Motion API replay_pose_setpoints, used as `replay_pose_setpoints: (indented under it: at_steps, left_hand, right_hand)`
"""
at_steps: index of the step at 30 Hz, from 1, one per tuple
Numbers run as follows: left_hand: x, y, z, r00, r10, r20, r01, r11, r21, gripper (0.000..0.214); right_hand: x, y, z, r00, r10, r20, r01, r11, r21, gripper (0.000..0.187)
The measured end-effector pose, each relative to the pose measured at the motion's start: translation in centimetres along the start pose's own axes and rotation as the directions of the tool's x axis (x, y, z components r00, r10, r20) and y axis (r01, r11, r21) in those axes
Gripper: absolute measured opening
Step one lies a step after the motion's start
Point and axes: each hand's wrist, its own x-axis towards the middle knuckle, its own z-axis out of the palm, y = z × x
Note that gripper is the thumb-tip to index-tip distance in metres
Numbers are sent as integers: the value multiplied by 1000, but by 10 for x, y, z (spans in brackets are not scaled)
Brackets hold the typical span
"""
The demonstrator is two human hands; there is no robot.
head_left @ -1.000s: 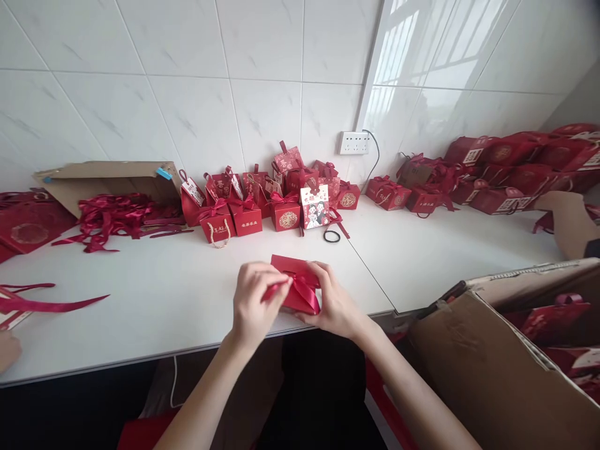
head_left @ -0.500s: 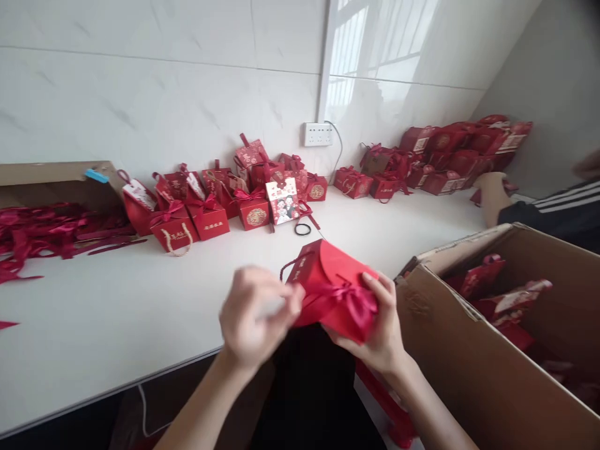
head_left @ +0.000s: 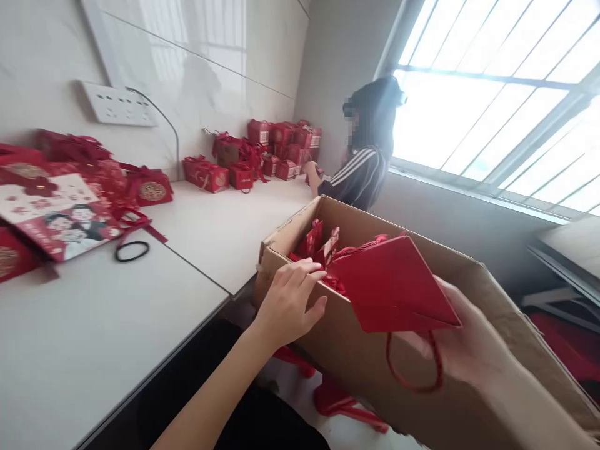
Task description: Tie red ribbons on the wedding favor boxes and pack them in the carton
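My right hand [head_left: 469,334] grips a red gift box [head_left: 394,290] from its right side. The gift box is tilted over the near side of a large cardboard box [head_left: 337,337], and a dark red cord handle hangs in a loop below it. My left hand [head_left: 293,300] is open, with thumb and fingers apart, at the cardboard box's near rim. Whether its fingertips touch the rim cannot be made out. Inside the cardboard box lie several red gift boxes [head_left: 313,240], partly hidden by the one I hold.
On the white table [head_left: 94,337] stand several red gift boxes [head_left: 206,174], and a black ring [head_left: 132,251] lies there. A co-worker in a striped dark sleeve [head_left: 351,175] is at the far end. A red stool [head_left: 340,400] stands below the cardboard box.
The view has swung right towards the cardboard box. My right hand has carried the gift box over to its near side. My left hand has left the gift box and reached the rim.
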Motion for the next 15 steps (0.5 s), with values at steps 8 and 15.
replay_pose_setpoints:
  at_steps: [8,15]
  left_hand:
    - [-9,-1,45,989,-20,-147,23,1000,20,16]
    - [-9,-4,48,984,11,-179,2,997,72,18]
  right_hand:
    - [39,-40,-111,934,-315,-167,78,637,-767,69]
    - [101,12,-168,989,-112,-93,-90,32,-995,89]
